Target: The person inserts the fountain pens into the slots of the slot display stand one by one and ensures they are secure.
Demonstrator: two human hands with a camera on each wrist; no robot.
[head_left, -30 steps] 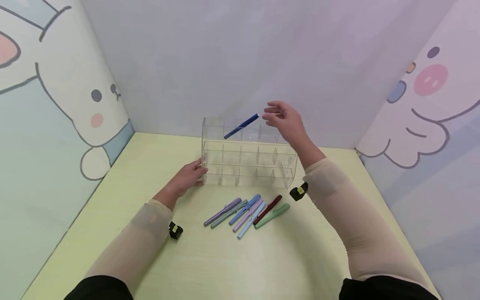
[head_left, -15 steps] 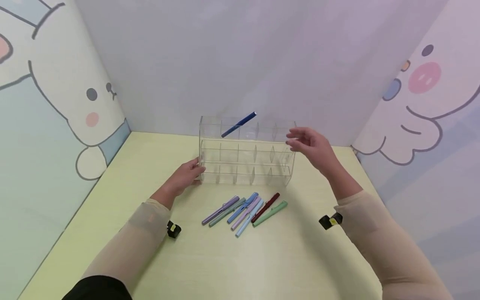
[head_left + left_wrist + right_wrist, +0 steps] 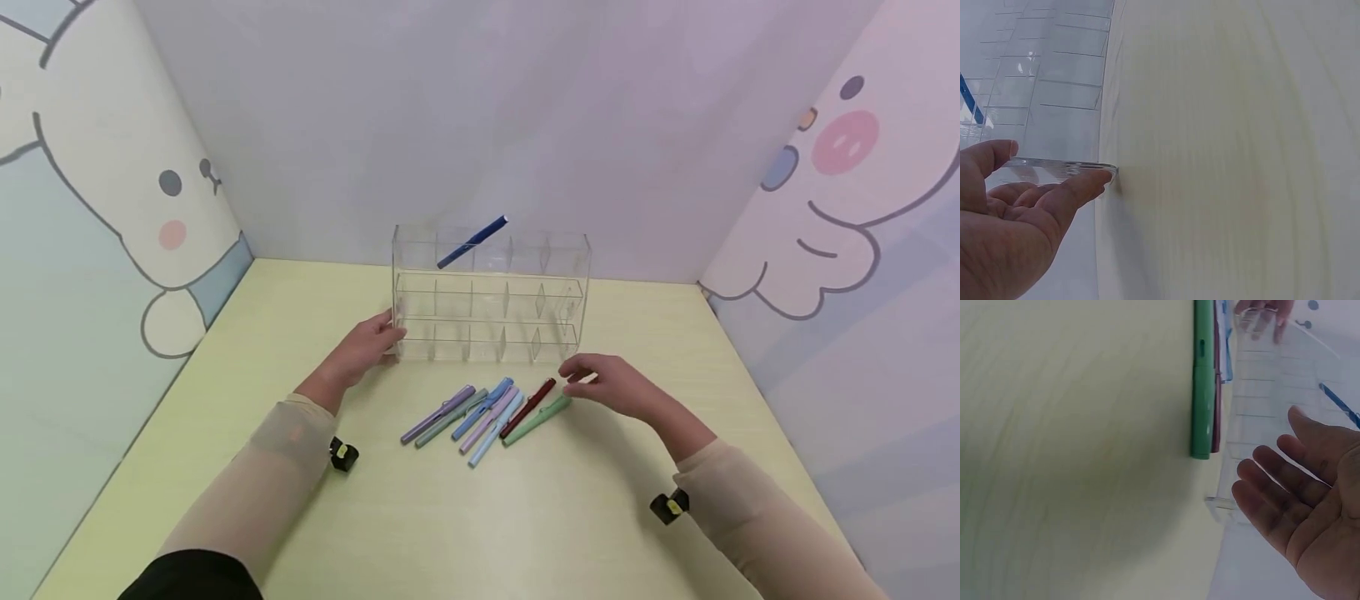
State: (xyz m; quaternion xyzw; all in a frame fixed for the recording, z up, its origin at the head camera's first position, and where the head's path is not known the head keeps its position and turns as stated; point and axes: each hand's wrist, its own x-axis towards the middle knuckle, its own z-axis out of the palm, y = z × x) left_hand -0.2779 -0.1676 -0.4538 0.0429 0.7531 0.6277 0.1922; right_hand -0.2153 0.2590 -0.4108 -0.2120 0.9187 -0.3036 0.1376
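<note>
A clear acrylic pen holder (image 3: pixel 487 320) with tiered compartments stands at the back. My left hand (image 3: pixel 362 350) grips its left side panel, thumb and fingers on opposite faces, as the left wrist view confirms. One dark blue pen (image 3: pixel 472 242) leans slanted in the top tier. My right hand (image 3: pixel 615 385) hovers at the capped end of a green pen (image 3: pixel 537 422), fingers relaxed and holding nothing; the right wrist view has a gap between them. Beside the green pen lie a dark red pen (image 3: pixel 528 409), a light blue pen (image 3: pixel 497 429) and a lilac pen (image 3: pixel 489 421).
Farther left in the same row are a blue pen (image 3: pixel 482 409), a grey-green pen (image 3: pixel 451 418) and a purple pen (image 3: pixel 437 414). The pale yellow table (image 3: pixel 450 533) meets a back wall (image 3: pixel 480 108) close behind the holder. Printed side walls flank it.
My right hand has come away from the dark blue pen in the top tier, moving right and then down toward the green pen. My left hand keeps its grip on the holder.
</note>
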